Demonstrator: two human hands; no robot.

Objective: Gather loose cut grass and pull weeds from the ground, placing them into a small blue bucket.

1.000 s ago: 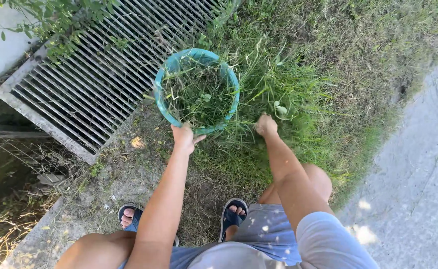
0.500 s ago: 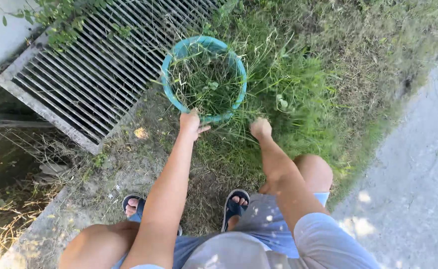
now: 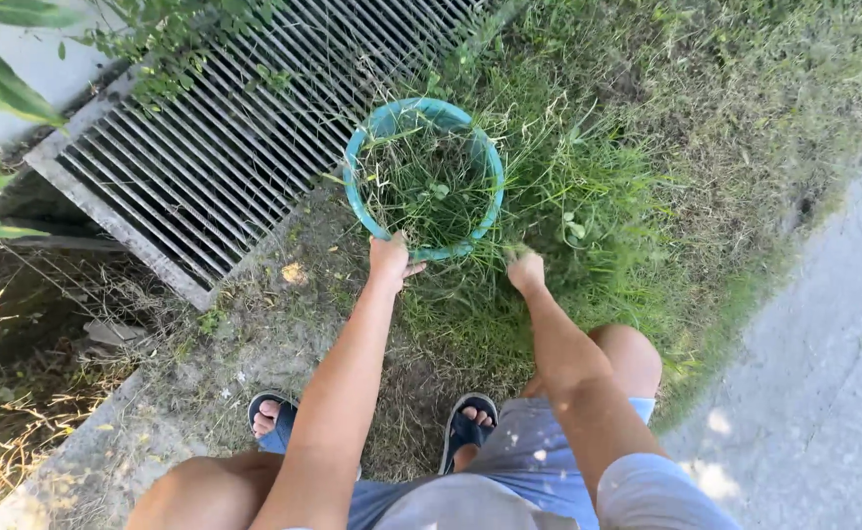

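Nearest the camera, the person crouches in blue shorts [image 3: 509, 442], with dark sandals [image 3: 465, 432] planted on a patch of dry, trampled ground. Both bare arms reach forward from the knees.

The left hand [image 3: 389, 259] grips the near rim of a teal bucket [image 3: 357, 191], thumb sticking out to the side, fingers hooked over the edge. The right hand [image 3: 526, 270] is clenched low in the grass [image 3: 588, 196] just beside the bucket, closed around a tuft of blades at ground level.

Compared with a second ago, the right hand has come a little closer to the bucket's edge and sits lower in the blades, while the left hand has kept its hold on the rim throughout. The bucket has stayed on the same spot at the border of bare ground and grass, and it looks about as full as before, so nothing new has gone in during that second; I judge the fist to be mid-pull on another handful.

The bucket is packed with cut and pulled green stems. Beyond it lies a metal drain grate [image 3: 215, 147], with leafy branches [image 3: 166, 39] hanging over its far corner, and to the right a concrete path [image 3: 833, 344].
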